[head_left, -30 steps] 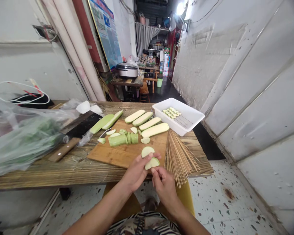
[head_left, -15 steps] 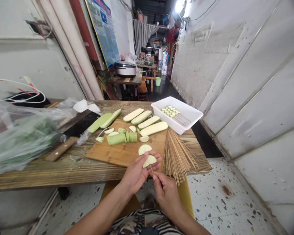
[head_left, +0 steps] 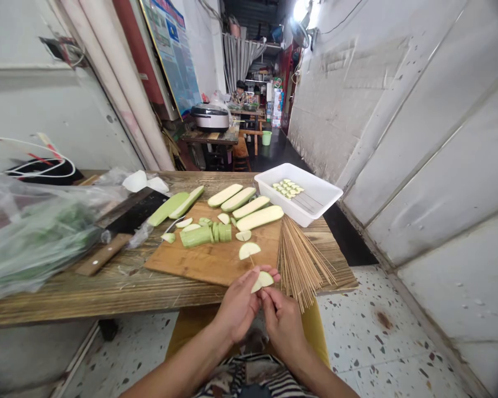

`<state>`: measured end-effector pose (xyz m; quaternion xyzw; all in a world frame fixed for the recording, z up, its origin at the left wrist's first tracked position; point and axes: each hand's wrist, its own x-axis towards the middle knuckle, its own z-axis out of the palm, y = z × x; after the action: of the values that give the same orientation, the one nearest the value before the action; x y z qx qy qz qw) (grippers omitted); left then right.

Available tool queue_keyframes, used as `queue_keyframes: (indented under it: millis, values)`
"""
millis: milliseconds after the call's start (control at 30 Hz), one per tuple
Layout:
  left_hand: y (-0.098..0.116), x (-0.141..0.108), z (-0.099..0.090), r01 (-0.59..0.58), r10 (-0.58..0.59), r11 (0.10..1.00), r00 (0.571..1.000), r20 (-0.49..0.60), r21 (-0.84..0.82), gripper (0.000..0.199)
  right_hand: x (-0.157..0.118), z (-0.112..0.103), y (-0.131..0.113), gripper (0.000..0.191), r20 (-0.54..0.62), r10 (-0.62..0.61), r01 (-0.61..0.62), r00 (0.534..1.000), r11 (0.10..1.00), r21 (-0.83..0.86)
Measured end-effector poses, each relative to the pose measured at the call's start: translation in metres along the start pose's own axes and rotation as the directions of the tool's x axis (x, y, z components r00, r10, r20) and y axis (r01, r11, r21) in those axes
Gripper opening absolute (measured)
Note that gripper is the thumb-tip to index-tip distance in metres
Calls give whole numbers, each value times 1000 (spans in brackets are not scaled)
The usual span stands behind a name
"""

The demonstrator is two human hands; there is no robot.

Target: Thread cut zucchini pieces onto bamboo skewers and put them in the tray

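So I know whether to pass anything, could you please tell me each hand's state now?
Left hand: fingers holding a pale green slice.
Right hand: closed, pinching a thin skewer.

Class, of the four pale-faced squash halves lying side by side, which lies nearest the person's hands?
The front half, its right tip closest to the skewer bundle; the other three lie behind it.

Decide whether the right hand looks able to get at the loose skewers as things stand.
Probably yes: the loose skewers lie uncovered close to the right hand, though its fingers seem busy with the threaded skewer.
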<state>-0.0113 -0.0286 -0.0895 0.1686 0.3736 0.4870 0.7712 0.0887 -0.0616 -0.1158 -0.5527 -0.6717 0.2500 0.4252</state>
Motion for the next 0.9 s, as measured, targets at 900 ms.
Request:
queue_keyframes:
  millis: [900]
  values:
    - [8,16,-1,-93,93,996,995,23,-12,22,2,-12,-7,26,75,7,-11,997,999,52]
